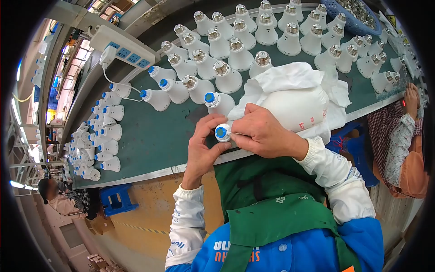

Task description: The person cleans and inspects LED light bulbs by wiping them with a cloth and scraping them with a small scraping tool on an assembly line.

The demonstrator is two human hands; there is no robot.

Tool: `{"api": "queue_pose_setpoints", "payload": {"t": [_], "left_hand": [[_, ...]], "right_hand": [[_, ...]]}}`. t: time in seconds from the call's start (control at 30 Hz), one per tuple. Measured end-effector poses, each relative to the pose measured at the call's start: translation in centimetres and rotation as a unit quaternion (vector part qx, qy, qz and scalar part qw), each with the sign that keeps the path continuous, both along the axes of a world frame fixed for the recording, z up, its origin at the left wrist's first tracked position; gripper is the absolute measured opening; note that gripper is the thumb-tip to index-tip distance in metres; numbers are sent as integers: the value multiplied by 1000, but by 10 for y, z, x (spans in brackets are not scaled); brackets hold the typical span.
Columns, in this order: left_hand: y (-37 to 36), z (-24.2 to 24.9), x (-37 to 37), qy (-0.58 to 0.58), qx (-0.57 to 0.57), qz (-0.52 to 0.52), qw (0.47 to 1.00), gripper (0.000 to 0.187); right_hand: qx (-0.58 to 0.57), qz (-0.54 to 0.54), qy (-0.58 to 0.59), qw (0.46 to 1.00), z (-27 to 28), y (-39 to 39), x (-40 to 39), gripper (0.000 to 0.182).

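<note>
A white light bulb (222,133) with a blue-ringed end stands between my hands near the front edge of the bench. My left hand (204,144) curls round its left side, thumb in front and fingers behind. From the right, my right hand (263,131) has thumb and forefinger pinched together against the bulb's neck; whatever lies between those fingertips is hidden. Just behind, another bulb with a blue end (219,103) stands upright. A white wrapped bag (294,105) with red print lies beside and behind my right hand.
Rows of bulbs with metal screw caps (266,32) fill the bench's back. Many blue-ended bulbs (110,132) crowd the left end. A blue basket (333,11) of metal parts sits at the back right. A power strip (121,47) hangs at left. A co-worker's hand (411,100) rests at right.
</note>
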State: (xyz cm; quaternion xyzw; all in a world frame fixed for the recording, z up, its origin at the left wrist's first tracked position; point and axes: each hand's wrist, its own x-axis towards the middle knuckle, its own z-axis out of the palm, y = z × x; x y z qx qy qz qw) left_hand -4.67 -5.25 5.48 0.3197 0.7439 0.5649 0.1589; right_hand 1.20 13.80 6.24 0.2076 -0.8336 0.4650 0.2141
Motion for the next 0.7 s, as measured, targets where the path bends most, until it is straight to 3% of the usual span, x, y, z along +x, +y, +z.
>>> {"api": "queue_pose_setpoints", "payload": {"t": [0.2,0.43,0.53,0.63,0.7], "left_hand": [[1,-6,4,-105,9,29,994,57],[4,1,5,-63,27,23,997,54],[2,-6,2,-84,-9,42,996,55],[3,3,0,-138,23,-5,990,55],[5,5,-1,-83,32,-4,996,50]], "right_hand": [[1,5,-4,1000,0,1,0,14],[-4,4,-1,1000,-1,0,0,15],[-22,6,7,1000,-1,-1,0,14],[-23,10,2,1000,-1,-1,1,13],[-18,6,1,1000,-2,-1,0,13]]}}
